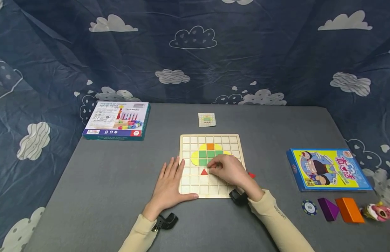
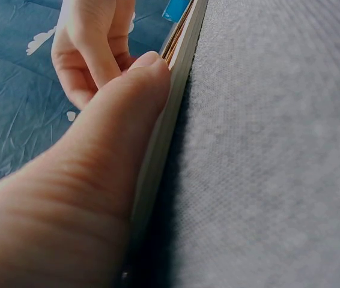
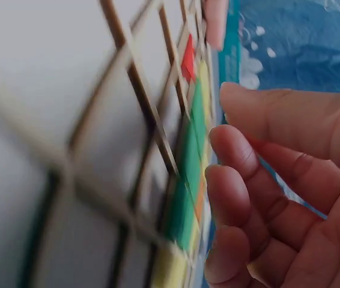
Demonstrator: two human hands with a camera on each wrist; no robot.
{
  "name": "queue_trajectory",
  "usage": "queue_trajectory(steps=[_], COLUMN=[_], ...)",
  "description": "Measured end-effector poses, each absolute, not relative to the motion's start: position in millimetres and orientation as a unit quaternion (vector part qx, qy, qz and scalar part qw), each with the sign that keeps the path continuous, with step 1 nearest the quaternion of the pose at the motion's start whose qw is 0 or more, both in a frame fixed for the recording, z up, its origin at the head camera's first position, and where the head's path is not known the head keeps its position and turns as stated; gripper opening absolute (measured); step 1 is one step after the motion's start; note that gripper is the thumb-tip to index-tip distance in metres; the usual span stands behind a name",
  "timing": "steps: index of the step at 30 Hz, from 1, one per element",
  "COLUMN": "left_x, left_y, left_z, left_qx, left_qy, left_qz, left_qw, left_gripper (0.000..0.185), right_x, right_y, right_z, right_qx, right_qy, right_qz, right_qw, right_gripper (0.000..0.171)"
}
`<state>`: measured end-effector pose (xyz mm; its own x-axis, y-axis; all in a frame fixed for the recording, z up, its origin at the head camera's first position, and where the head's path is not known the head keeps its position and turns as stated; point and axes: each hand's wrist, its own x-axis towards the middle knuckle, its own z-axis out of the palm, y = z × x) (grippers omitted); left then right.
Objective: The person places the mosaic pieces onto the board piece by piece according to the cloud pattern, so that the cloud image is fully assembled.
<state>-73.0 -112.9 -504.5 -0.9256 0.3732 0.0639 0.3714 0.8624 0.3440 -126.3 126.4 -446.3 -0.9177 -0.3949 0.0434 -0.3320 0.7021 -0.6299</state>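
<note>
A square wooden grid board (image 1: 190, 180) lies on the grey table, with green squares (image 1: 202, 161), an orange square (image 1: 210, 146) and yellow rounded pieces (image 1: 195, 158) in its cells. One red triangle (image 1: 204, 172) sits in a cell below the green ones. My left hand (image 1: 169, 185) lies spread at the board's left side, its thumb against the near edge. Over the board's right half is my right hand (image 1: 227, 169), fingers bent beside the red triangle. In the right wrist view a gap shows between thumb and fingertips (image 3: 233, 147), with nothing visible there.
Another red piece (image 1: 251, 175) lies right of the board. A small pattern card (image 1: 207, 119) is behind it. A bead box (image 1: 116, 120) stands back left. At right are a blue-yellow box (image 1: 328, 169), a chip (image 1: 309, 207), purple (image 1: 328, 209) and orange blocks (image 1: 350, 210), and a figurine (image 1: 379, 212).
</note>
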Motion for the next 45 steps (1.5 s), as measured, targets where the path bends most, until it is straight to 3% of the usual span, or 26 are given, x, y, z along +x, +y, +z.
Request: queue_trajectory(steps=[11, 18, 27, 45], left_x=[-73.4, -73.2, -72.9, -72.4], left_y=[-111.9, -111.8, -111.5, -111.6], left_z=[-505.5, -504.9, -504.7, -504.6], left_qx=[0.197, 0.193, 0.194, 0.196], left_qy=[0.964, 0.964, 0.964, 0.963], left_qz=[0.180, 0.182, 0.184, 0.183], left_qw=[-0.005, -0.001, -0.003, -0.003], left_gripper=[0.118, 0.118, 0.118, 0.118], right_x=[-120.2, -112.3, -104.2, -103.9], right_y=[201.8, 236.2, 245.6, 247.8], right_z=[-437.6, -439.3, -448.7, -452.9], right_qx=[-0.141, -0.110, -0.122, -0.125], right_qy=[0.929, 0.940, 0.941, 0.941], right_qz=[-0.342, -0.322, -0.306, -0.305], right_qw=[0.001, 0.032, 0.078, 0.076], right_gripper=[0.010, 0.013, 0.020, 0.017])
